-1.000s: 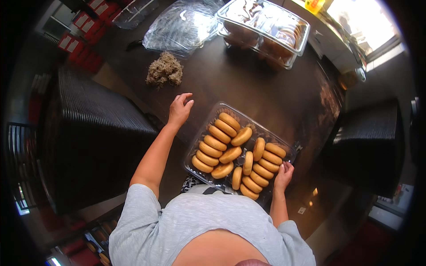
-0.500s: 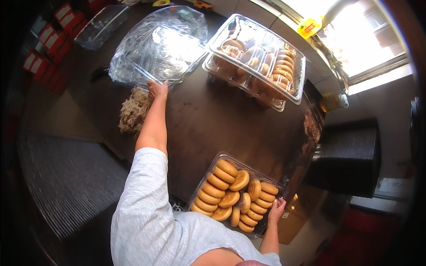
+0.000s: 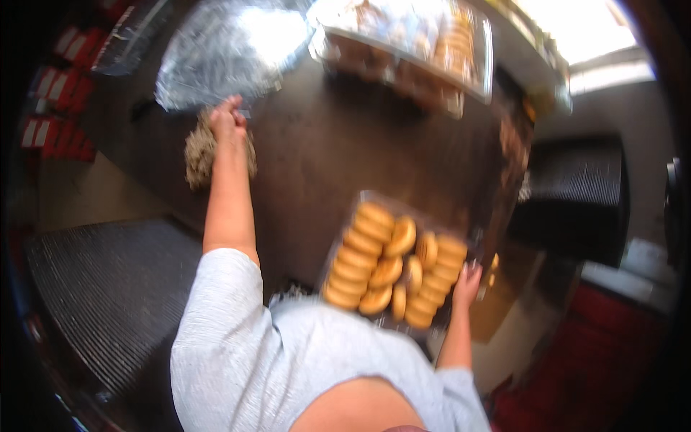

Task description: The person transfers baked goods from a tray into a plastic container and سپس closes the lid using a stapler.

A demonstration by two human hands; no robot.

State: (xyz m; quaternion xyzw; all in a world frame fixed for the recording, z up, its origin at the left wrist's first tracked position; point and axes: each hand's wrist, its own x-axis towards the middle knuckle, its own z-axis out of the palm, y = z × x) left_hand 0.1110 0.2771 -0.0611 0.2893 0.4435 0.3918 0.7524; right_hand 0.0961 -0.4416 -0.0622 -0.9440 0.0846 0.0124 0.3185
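Observation:
My left hand [image 3: 229, 121] reaches far forward, fingers pinched together at the near edge of a pile of clear plastic bags [image 3: 209, 61]. It seems to grip a bag's edge, though blur softens this. Under the wrist sits a bunched, shaggy beige cloth [image 3: 200, 157]. Close to my body, a clear plastic tray [image 3: 344, 234] carries round golden-brown buns [image 3: 387, 272], standing on edge in rows. My right hand [image 3: 468, 282] holds this tray by its right side, fingers closed round the rim.
Stacked clear lidded boxes of buns [image 3: 403, 61] stand at the far side of the dark table [image 3: 324, 144]. Black ridged trays are stacked at left [image 3: 115, 288] and right [image 3: 576, 180]. Red-and-white boxes [image 3: 61, 93] line the far left, near an empty clear container [image 3: 133, 36].
The whole view has shifted, and the tray of buns sits higher in the picture, still in my right hand. My left hand has moved slightly left along the bags' edge, over the cloth.

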